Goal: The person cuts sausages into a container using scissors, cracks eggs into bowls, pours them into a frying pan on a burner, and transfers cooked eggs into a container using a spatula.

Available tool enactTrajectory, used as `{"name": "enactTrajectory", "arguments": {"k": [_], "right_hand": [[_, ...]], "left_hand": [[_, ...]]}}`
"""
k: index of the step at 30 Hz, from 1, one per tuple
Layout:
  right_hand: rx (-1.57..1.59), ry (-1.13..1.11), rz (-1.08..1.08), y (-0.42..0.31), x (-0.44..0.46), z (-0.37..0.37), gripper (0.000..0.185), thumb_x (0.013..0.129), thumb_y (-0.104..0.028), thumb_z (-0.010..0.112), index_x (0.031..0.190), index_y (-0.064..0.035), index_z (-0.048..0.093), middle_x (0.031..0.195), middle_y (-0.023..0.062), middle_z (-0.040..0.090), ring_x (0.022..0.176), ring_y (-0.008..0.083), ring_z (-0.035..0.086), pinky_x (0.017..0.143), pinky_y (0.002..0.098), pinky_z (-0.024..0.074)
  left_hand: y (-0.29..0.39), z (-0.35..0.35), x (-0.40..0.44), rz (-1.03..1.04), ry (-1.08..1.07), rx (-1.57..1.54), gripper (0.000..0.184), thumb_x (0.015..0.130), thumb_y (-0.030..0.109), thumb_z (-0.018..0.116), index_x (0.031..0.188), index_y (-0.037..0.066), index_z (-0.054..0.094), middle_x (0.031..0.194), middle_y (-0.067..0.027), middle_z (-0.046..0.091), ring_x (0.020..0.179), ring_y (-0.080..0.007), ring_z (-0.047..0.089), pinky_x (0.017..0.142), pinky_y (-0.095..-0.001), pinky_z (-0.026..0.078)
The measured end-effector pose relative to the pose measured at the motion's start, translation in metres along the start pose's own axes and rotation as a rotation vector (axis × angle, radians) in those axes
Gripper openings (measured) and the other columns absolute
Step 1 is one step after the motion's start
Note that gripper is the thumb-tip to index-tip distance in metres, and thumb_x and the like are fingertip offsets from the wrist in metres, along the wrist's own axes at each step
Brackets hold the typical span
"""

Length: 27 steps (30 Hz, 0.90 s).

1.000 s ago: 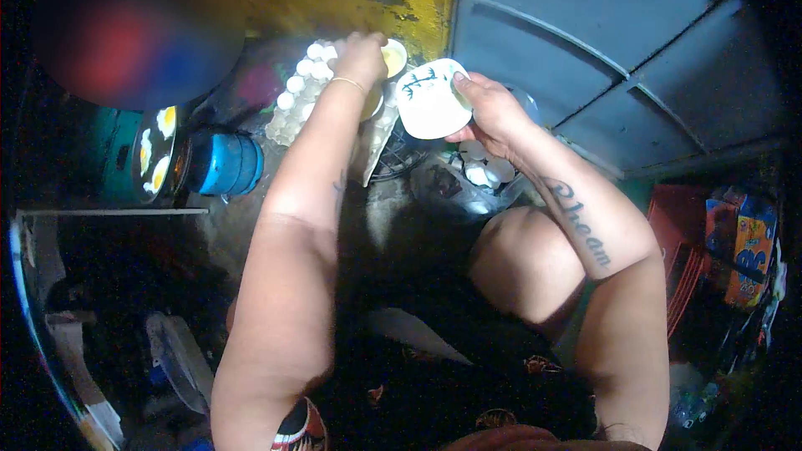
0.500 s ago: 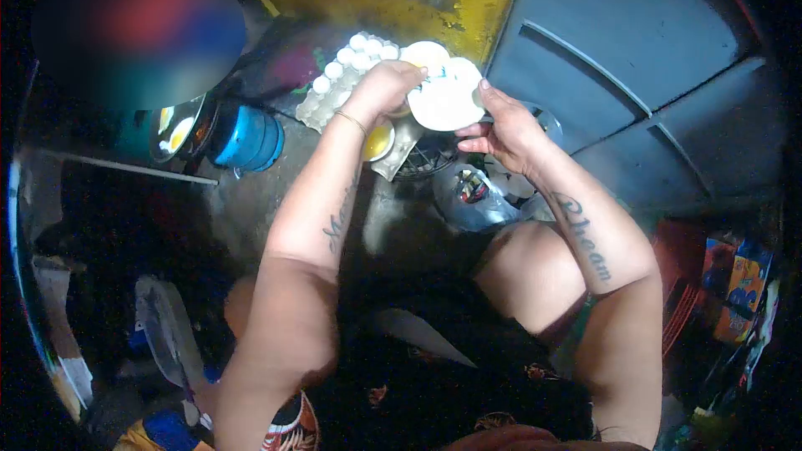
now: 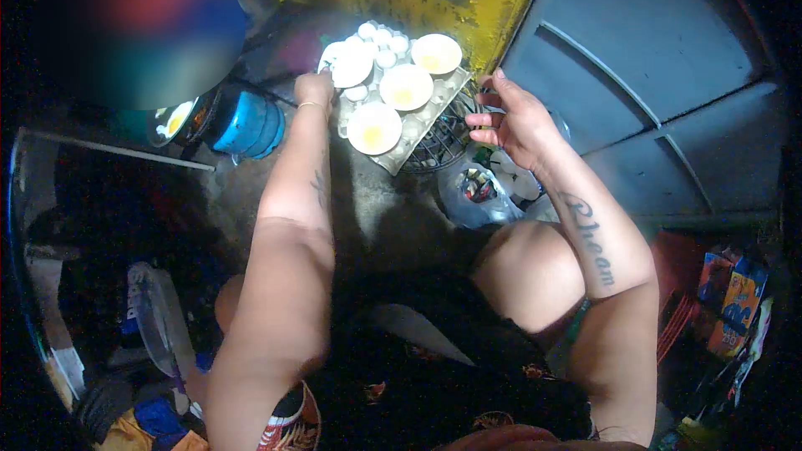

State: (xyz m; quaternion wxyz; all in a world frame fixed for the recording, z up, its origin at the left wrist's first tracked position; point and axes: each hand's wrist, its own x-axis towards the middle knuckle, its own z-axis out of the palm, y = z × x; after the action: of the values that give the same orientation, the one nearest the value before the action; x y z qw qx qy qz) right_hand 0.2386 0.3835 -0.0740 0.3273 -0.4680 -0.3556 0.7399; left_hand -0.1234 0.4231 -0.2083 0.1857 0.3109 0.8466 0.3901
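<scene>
My left hand [image 3: 313, 90] is closed on the edge of a white bowl [image 3: 351, 65], held over the left side of the egg tray [image 3: 408, 159]. Three white bowls with raw egg in them rest on the tray: a near bowl [image 3: 361, 115], a middle bowl [image 3: 408, 73] and a far bowl [image 3: 449, 48]. Whole white eggs [image 3: 384, 38] sit at the tray's back left. To the right of the tray, my right hand [image 3: 516, 117] is raised with its fingers apart and nothing in it.
A pan [image 3: 185, 110] with fried egg and a blue cylindrical container [image 3: 251, 125] stand at the left. Beside the tray are a black wire grille [image 3: 443, 146] and a clear plastic bag [image 3: 468, 205]. A grey panel [image 3: 618, 67] rises at the right; another person is at upper left.
The white bowl has moved left in my left hand, away from my right hand, which has let go of it. The three egg bowls on the tray now show fully.
</scene>
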Motion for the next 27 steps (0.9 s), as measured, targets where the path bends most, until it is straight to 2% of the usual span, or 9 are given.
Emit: {"name": "enactTrajectory", "arguments": {"k": [5,8,10,12,16,20,23,26,27], "right_hand": [[-0.007,-0.020,-0.005,-0.001,0.000,-0.004,0.046,0.100,-0.046,0.049,0.122,-0.0061,0.051,0.107,0.0085,0.050,0.083,0.0218,0.062,0.066,0.0359,0.0573],[-0.001,0.021,0.001,0.005,0.006,-0.011,0.050,0.101,-0.042,0.048,0.134,-0.0058,0.045,0.128,0.0087,0.049,0.087,0.0250,0.063,0.066,0.0361,0.0576],[-0.029,-0.020,0.002,0.003,0.005,-0.010,0.049,0.101,-0.046,0.047,0.131,-0.0065,0.049,0.119,0.0078,0.051,0.083,0.0221,0.064,0.062,0.0326,0.0581],[-0.053,0.018,0.009,0.006,0.004,-0.010,0.049,0.100,-0.048,0.047,0.129,-0.0086,0.050,0.114,0.0075,0.052,0.081,0.0212,0.064,0.062,0.0323,0.0575],[-0.091,0.016,0.005,0.008,0.002,-0.007,0.049,0.099,-0.049,0.048,0.128,-0.0101,0.051,0.113,0.0078,0.052,0.081,0.0202,0.062,0.061,0.0314,0.0557],[-0.133,-0.005,0.001,0.007,-0.002,0.004,0.049,0.100,-0.049,0.047,0.129,-0.0103,0.050,0.113,0.0084,0.052,0.082,0.0199,0.061,0.062,0.0319,0.0540],[-0.191,0.032,-0.042,0.003,-0.011,0.018,0.048,0.102,-0.047,0.044,0.131,-0.0094,0.049,0.113,0.0093,0.052,0.080,0.0189,0.059,0.061,0.0316,0.0531],[-0.203,-0.006,-0.062,0.005,-0.009,0.019,0.047,0.102,-0.045,0.043,0.131,-0.0086,0.049,0.110,0.0082,0.052,0.078,0.0188,0.059,0.059,0.0306,0.0517],[-0.229,0.013,-0.074,0.003,-0.013,0.025,0.047,0.102,-0.045,0.043,0.131,-0.0079,0.049,0.103,0.0060,0.051,0.077,0.0181,0.058,0.058,0.0306,0.0505]], "left_hand": [[0.017,0.001,-0.005,0.033,-0.091,0.178,0.039,0.087,0.031,0.068,0.092,-0.008,0.069,0.083,-0.0217,0.070,0.072,-0.0317,0.070,0.069,-0.0424,0.053],[-0.030,0.021,0.042,0.189,-0.014,0.493,0.039,0.083,0.031,0.072,0.092,-0.007,0.069,0.097,-0.0254,0.069,0.090,-0.0392,0.069,0.077,-0.0449,0.053],[0.017,-0.011,-0.019,0.113,0.186,0.270,0.038,0.081,0.033,0.073,0.088,-0.004,0.070,0.097,-0.0245,0.069,0.094,-0.0410,0.067,0.080,-0.0459,0.053],[0.041,-0.027,-0.058,0.267,0.245,0.103,0.034,0.080,0.030,0.073,0.090,-0.003,0.069,0.096,-0.0255,0.069,0.091,-0.0417,0.067,0.079,-0.0463,0.052],[0.077,-0.034,-0.130,0.673,0.000,0.115,0.017,0.083,0.018,0.064,0.088,0.002,0.066,0.088,-0.0196,0.069,0.085,-0.0392,0.066,0.074,-0.0499,0.051],[0.094,-0.045,-0.175,0.797,-0.204,0.461,0.017,0.086,0.015,0.056,0.089,0.005,0.069,0.091,-0.0196,0.069,0.084,-0.0350,0.068,0.075,-0.0478,0.053],[0.084,-0.052,-0.186,0.901,-0.233,0.724,0.017,0.086,0.015,0.053,0.090,0.007,0.068,0.089,-0.0169,0.069,0.081,-0.0342,0.068,0.073,-0.0472,0.054],[0.093,-0.076,-0.198,0.754,-0.165,0.532,0.018,0.084,0.013,0.055,0.095,0.007,0.068,0.088,-0.0142,0.070,0.087,-0.0340,0.068,0.072,-0.0451,0.055],[0.102,-0.092,-0.200,0.632,-0.319,0.525,0.028,0.081,0.014,0.060,0.108,0.010,0.067,0.108,-0.0176,0.068,0.102,-0.0369,0.064,0.079,-0.0473,0.054]]}}
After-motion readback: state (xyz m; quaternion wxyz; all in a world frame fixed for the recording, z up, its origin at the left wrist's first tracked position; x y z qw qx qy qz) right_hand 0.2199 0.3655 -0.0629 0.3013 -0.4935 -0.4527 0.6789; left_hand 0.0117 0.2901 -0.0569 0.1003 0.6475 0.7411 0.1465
